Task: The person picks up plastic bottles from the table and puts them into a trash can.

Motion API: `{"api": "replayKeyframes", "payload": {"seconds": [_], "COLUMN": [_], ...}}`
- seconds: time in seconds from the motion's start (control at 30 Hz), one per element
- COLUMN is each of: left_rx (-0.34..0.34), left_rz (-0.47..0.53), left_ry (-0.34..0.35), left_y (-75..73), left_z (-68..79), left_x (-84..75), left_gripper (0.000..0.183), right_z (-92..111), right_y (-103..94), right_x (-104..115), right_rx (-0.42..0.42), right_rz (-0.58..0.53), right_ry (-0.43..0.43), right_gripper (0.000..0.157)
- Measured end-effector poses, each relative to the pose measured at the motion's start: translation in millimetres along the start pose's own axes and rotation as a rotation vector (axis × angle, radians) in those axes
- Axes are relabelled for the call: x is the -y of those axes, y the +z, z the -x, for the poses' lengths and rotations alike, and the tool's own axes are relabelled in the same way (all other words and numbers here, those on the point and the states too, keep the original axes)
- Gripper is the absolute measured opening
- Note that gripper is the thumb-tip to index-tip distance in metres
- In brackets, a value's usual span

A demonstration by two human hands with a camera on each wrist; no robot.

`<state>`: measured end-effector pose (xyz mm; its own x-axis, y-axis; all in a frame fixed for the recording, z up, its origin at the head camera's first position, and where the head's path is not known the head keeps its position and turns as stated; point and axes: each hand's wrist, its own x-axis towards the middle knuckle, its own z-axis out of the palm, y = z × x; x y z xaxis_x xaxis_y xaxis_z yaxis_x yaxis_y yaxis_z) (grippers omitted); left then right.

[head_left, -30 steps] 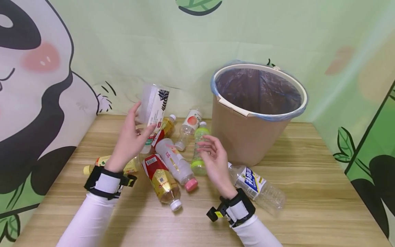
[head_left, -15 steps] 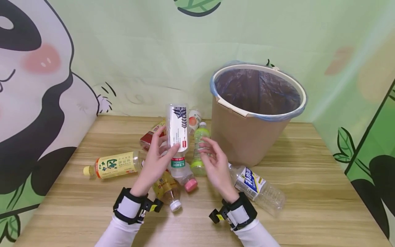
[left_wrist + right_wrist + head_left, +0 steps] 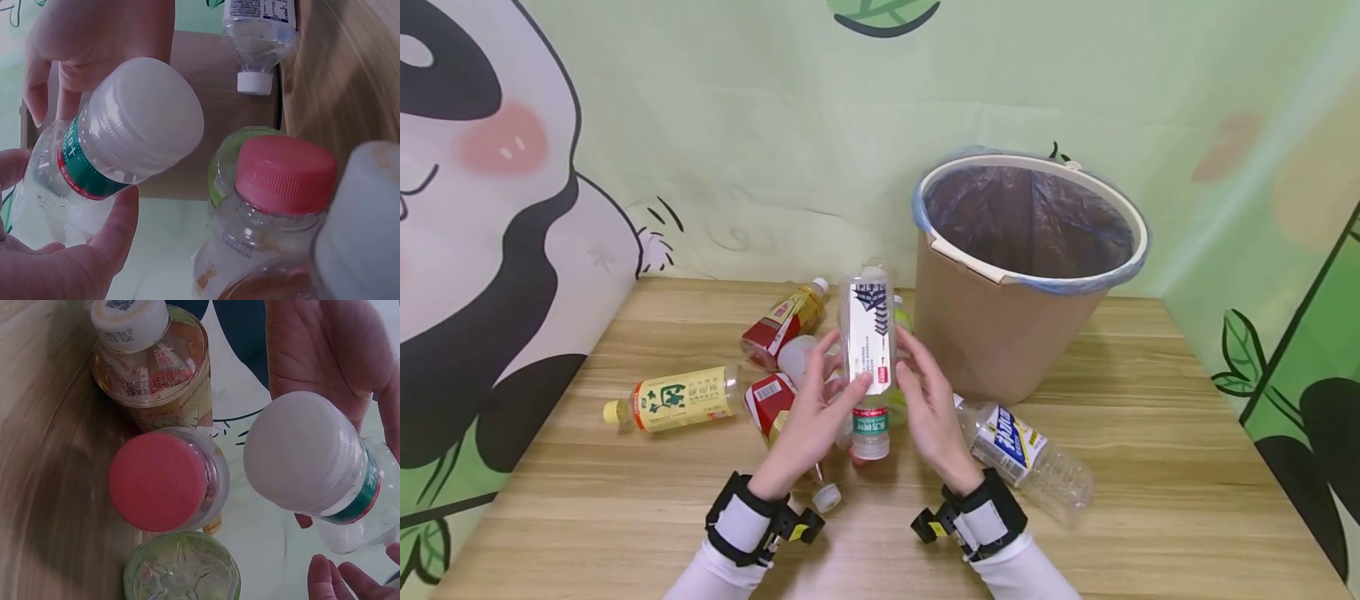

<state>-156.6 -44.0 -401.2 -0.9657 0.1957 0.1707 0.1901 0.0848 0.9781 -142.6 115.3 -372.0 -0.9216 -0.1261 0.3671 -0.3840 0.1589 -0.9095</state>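
An upside-down clear plastic bottle (image 3: 868,342) with a white label is held over the table, its white cap (image 3: 159,109) pointing down. My left hand (image 3: 808,425) grips it from the left, thumb across the front near the neck. On the other side my right hand (image 3: 932,412) has loosely bent fingers, with the fingertips right at the bottle's edge. In the right wrist view, those fingers (image 3: 322,578) lie beside the bottle rather than around it. Beneath are a pink-capped bottle (image 3: 156,481) and a green-banded bottle (image 3: 181,575), mostly hidden in the head view.
A tan bin (image 3: 992,333) lined with a bag stands at the back right. A blue-labelled bottle (image 3: 1015,446) lies before it. To the left lie a yellow-labelled bottle (image 3: 681,400) and two red-and-gold bottles, one behind (image 3: 786,321) and one nearer (image 3: 771,404). A patterned cloth backs the table.
My left hand has carried the clear bottle rightward and down, from over the left of the pile to beside my right hand. The right hand has barely moved.
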Motion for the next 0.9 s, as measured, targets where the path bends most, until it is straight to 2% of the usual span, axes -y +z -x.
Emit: {"api": "replayKeyframes", "payload": {"seconds": [0.13, 0.23, 0.37, 0.5, 0.63, 0.77, 0.9], "left_rx": [0.013, 0.030, 0.024, -0.009, -0.043, -0.060, -0.074], "left_rz": [-0.004, -0.013, -0.073, -0.157, -0.205, -0.252, -0.320], "left_ry": [-0.018, -0.018, -0.010, 0.019, 0.085, 0.112, 0.126], "left_y": [2.6, 3.7, 4.0, 3.1, 0.2, -4.1, -7.6], "left_z": [2.2, 6.0, 11.4, 13.5, 9.3, 2.9, 1.5], "left_x": [-3.5, -15.0, -32.6, -37.3, -23.2, -3.0, 1.6], "left_gripper": [0.067, 0.065, 0.061, 0.053, 0.044, 0.039, 0.041], "right_z": [0, 0, -1, -1, -2, -2, -2], "right_y": [0.4, 0.9, 1.4, 1.7, 2.3, 2.5, 1.3], "right_x": [0, -1, -3, -6, -7, -8, -9], "right_rx": [-0.005, -0.003, 0.012, 0.031, 0.050, 0.071, 0.090], "right_rz": [0.008, 0.004, -0.013, -0.035, -0.037, -0.010, 0.028], "right_ry": [0.000, -0.002, 0.001, -0.002, -0.044, -0.075, -0.072], "right_gripper": [0.045, 0.046, 0.048, 0.050, 0.052, 0.055, 0.059]}}
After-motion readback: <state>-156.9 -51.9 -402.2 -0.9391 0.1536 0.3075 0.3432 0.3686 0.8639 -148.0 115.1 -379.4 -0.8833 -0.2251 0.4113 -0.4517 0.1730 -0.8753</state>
